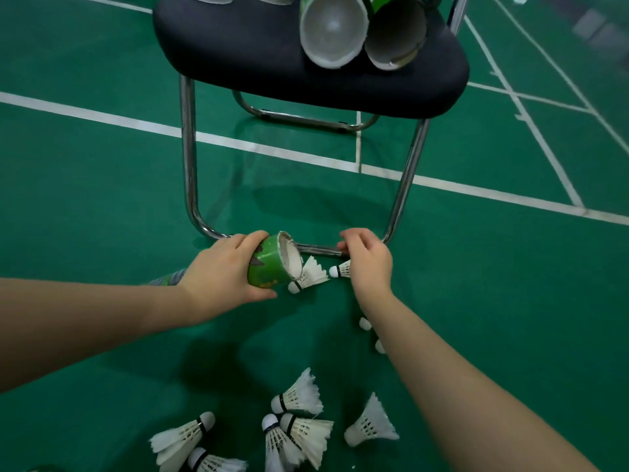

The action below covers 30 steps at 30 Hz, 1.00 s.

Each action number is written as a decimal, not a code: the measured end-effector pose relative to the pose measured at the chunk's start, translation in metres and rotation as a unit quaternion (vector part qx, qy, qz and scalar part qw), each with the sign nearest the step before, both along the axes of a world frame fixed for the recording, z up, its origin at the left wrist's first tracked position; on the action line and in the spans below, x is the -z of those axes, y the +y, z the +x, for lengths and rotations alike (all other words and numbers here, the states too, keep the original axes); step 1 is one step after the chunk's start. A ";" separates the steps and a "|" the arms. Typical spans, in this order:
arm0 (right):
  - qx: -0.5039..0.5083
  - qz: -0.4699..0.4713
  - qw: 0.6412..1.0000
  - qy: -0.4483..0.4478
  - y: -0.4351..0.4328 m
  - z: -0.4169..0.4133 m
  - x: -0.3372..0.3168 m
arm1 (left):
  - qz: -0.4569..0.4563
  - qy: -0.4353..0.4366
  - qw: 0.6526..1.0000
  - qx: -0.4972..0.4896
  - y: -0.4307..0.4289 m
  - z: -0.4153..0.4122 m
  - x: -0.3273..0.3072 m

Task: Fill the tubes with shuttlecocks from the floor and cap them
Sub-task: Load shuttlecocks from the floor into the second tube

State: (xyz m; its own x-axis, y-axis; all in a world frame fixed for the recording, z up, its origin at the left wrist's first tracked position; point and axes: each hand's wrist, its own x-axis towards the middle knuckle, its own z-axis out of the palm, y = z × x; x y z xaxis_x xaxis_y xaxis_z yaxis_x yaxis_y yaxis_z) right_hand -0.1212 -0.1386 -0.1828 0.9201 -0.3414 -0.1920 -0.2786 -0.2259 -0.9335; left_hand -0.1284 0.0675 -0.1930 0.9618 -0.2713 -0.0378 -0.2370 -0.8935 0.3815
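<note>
My left hand [223, 270] grips a green cardboard tube [269, 264] near its open mouth, which faces right just above the floor. A white shuttlecock [309, 275] lies on the floor right at that mouth. My right hand [369, 260] holds another shuttlecock [341, 269] by its feathers, cork pointing left toward the tube. Several more white shuttlecocks [299, 396] lie scattered on the green floor near the bottom of the view. Two corks [365, 323] peek out from under my right forearm.
A dark padded chair [238, 46] on chrome legs [189, 158] stands just beyond my hands, its floor rail behind them. Two open tubes [332, 32] lie on the seat, mouths toward me. White court lines [102, 117] cross the green floor.
</note>
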 end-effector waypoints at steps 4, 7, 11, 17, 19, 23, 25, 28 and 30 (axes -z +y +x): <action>-0.101 -0.101 0.972 0.188 -0.018 0.022 0.047 | 0.010 -0.010 1.000 -0.014 -0.014 0.003 0.012; -0.184 -0.155 0.938 0.251 -0.014 0.034 0.078 | 0.015 -0.022 1.000 -0.013 -0.017 0.003 0.021; -0.274 -0.204 0.906 0.249 0.000 0.049 0.114 | 0.010 -0.026 0.999 -0.018 -0.020 0.012 0.023; -0.294 -0.190 0.905 0.243 0.005 0.056 0.128 | 0.003 -0.016 0.999 -0.051 -0.017 0.021 0.020; -0.265 -0.149 0.928 0.216 0.007 0.055 0.119 | 0.003 -0.015 0.998 -0.059 -0.015 0.024 0.017; -0.137 -0.065 0.984 0.095 0.005 0.046 0.090 | -0.001 -0.014 0.997 -0.072 -0.012 0.026 0.016; -0.056 -0.003 0.998 0.032 0.003 0.038 0.073 | -0.002 -0.014 0.997 -0.072 -0.012 0.024 0.016; 0.026 0.048 0.997 -0.052 -0.001 0.026 0.048 | 0.003 -0.005 0.998 -0.065 -0.015 0.023 0.016; 0.041 0.050 0.993 -0.104 -0.001 0.021 0.034 | 0.004 -0.001 0.998 -0.065 -0.015 0.024 0.016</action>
State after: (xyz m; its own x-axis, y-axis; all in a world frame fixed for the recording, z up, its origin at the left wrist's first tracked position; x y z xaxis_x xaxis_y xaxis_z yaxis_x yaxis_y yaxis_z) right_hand -0.0999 -0.1399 -0.2165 0.9135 -0.4050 -0.0380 -0.0918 -0.1144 -0.9892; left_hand -0.1039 0.0521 -0.2087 0.9890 -0.1434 -0.0368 -0.1195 -0.9201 0.3731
